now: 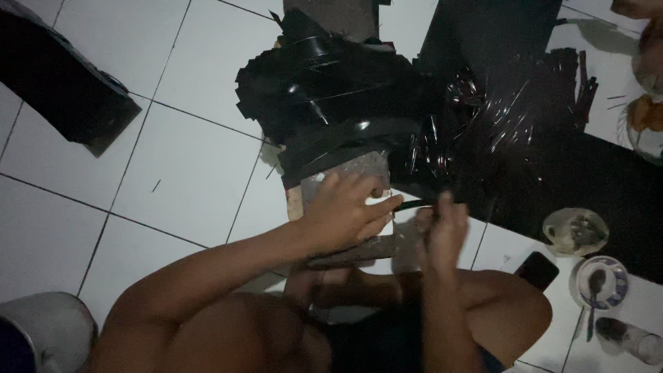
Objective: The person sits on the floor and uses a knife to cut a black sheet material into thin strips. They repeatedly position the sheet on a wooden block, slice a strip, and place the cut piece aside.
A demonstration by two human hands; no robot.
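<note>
Black strip (414, 204) spans between my hands above the grey block (352, 169): left hand (342, 211) pinches one end, right hand (442, 231) clenches the other. Cut black sheets (324, 90) already pile behind; more shiny strips (483, 117) lie uncut.

Person is sitting on the floor (186, 179). Block (349, 176) is lying right in front, pile of cut strips (324, 90) sitting behind it. Sheet (573, 173) is spreading out to the right, with cup (574, 231) and bowl (602, 282) standing at its near edge. Phone (537, 269) is lying beside the knee.
</note>
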